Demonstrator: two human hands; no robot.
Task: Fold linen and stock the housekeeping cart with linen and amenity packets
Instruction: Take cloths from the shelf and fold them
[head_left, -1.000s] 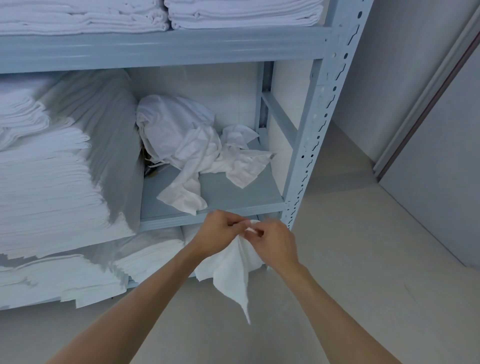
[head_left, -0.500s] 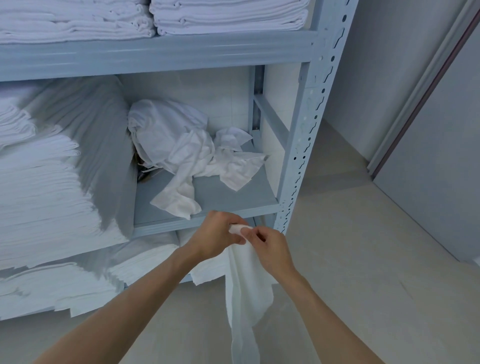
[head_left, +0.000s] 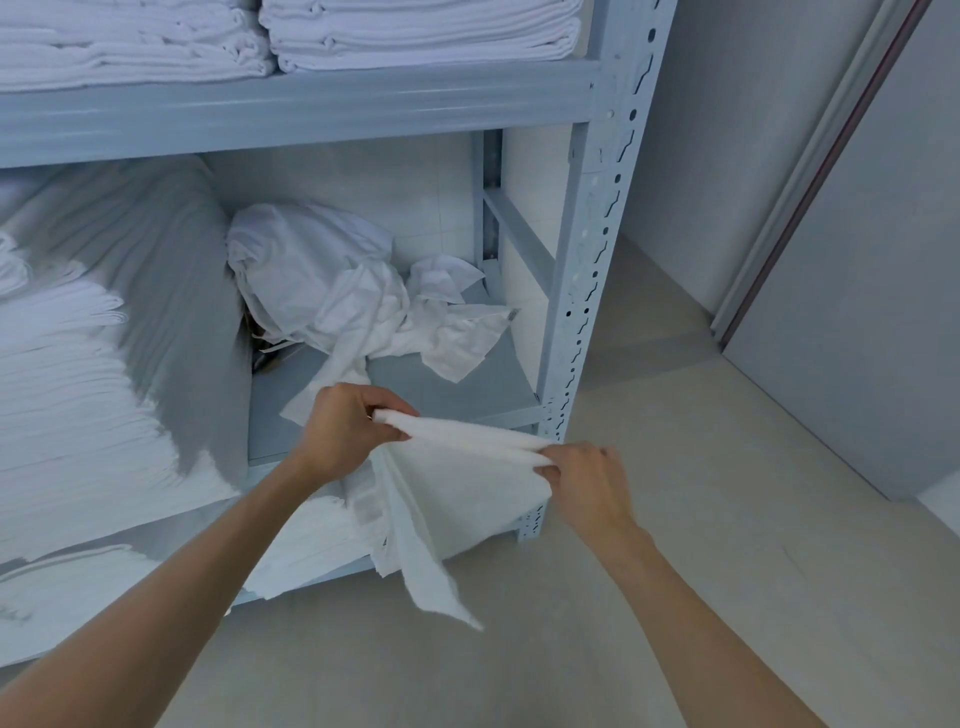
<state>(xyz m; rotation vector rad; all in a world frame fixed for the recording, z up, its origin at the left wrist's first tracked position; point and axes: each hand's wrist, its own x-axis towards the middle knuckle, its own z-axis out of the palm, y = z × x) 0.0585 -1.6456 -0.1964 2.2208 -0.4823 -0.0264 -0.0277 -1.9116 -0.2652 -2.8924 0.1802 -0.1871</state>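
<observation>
Head view: the left hand (head_left: 345, 431) and right hand (head_left: 584, 480) each pinch the white cloth (head_left: 457, 499) at 6 o'clock, below the shelf (head_left: 395, 395). It looks soft and light; hold its corners.

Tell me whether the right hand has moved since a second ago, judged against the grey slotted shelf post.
Yes. The right hand has drawn rightward, away from the left hand, stretching the white cloth and ending below the grey slotted steel shelf post.
</observation>
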